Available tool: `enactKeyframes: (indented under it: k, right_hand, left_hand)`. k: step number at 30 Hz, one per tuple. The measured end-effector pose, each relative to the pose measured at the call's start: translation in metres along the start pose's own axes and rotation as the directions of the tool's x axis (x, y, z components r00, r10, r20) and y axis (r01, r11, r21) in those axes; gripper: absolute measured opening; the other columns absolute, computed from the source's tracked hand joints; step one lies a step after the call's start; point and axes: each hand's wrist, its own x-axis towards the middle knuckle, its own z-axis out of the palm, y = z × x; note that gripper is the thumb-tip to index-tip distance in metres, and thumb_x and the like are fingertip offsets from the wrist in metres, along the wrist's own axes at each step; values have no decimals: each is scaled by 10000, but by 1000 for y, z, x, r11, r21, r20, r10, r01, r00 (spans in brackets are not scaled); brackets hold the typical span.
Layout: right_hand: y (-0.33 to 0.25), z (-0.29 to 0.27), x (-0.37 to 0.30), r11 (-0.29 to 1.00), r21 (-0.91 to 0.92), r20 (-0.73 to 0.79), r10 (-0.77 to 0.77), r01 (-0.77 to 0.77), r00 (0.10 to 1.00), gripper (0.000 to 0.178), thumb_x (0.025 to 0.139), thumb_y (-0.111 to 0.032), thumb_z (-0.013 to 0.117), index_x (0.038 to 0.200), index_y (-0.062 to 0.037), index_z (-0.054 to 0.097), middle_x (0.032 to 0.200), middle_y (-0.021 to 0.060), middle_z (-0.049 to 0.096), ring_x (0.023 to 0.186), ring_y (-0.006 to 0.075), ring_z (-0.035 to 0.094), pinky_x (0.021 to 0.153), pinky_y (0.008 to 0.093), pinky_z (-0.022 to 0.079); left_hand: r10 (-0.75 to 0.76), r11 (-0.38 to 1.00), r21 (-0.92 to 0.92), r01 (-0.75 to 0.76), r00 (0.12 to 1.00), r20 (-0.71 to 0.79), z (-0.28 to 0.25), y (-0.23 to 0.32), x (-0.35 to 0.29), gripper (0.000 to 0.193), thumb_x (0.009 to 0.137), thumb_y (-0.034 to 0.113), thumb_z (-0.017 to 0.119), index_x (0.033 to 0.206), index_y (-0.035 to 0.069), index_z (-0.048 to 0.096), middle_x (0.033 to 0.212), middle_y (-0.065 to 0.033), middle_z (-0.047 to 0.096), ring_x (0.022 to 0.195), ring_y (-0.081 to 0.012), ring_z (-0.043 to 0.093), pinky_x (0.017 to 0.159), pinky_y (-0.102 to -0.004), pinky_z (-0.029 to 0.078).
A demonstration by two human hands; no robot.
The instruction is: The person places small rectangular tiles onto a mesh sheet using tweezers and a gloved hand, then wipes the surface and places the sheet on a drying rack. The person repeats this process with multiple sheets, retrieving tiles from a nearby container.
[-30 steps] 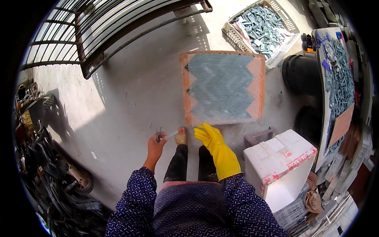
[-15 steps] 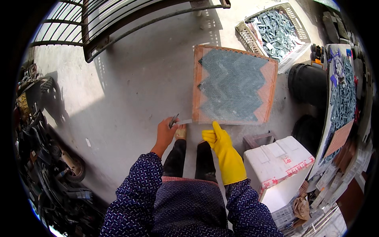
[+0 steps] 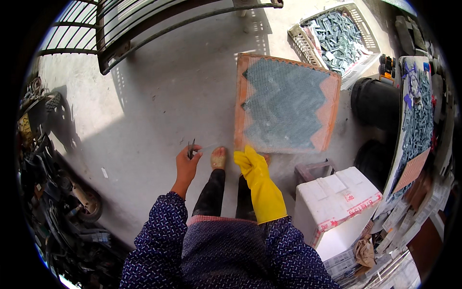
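Note:
My bare left hand (image 3: 185, 164) is closed around small dark snips (image 3: 192, 150), their two points sticking up. A faint, see-through strip of mesh (image 3: 211, 146) extends from its fingertips toward the right. My right hand (image 3: 255, 171), in a yellow rubber glove, has its fingers pressed together over the near left corner of a sheet of white netting (image 3: 284, 144). Whatever the glove pinches is hidden. The netting covers dark grey-green tiles (image 3: 284, 101) in a zigzag-edged pattern, set in an orange tray (image 3: 239, 111) in front of me.
Behind the tray stands a cream plastic crate (image 3: 301, 45) of loose tile pieces. On the right are black buckets (image 3: 373, 102), a tile-strewn board (image 3: 416, 115) and a white foam box (image 3: 337, 192). Motorbike parts (image 3: 72, 207) line the left; a metal rack (image 3: 130, 53) stands far left.
My left hand has moved left, away from the tray, with the snips. My gloved right hand has shifted left and slightly up to the netting's near left corner.

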Motion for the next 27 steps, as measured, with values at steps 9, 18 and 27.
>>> enactKeyframes:
  k: [9, 18, 27]
  right_hand:
    - [-23, 12, -30, 968, -247, -20, 35, -39, 999, 242, 887, -209, 548, 1020, -9, 517, 834, 98, 576, 755, 187, 589, 723, 265, 495]
    - [34, -75, 36, 945, 313, 56, 82, -95, 995, 406, 900, -266, 525, 1218, -32, 431, 1196, 142, 453, 1099, 236, 450, 957, 309, 362]
    - [-21, 27, -31, 997, 65, -148, 39, -29, 988, 256, 898, -167, 520, 1093, -4, 493, 1025, 153, 552, 1030, 263, 529, 951, 326, 416]
  left_hand:
    - [84, 996, -1, -84, 996, 2, 13, 0, 6, 163, 730, 57, 637, 886, 14, 615, 637, 8, 485, 549, -74, 392, 513, -233, 339]
    - [80, 997, 3, -80, 995, 62, 16, -7, 1, 150, 743, 68, 635, 884, 17, 620, 581, 42, 432, 528, -51, 362, 477, -219, 308]
    - [83, 996, -16, -82, 992, 91, 18, 4, 1, 146, 738, 65, 631, 878, 25, 620, 613, -5, 473, 544, -90, 398, 509, -243, 339]
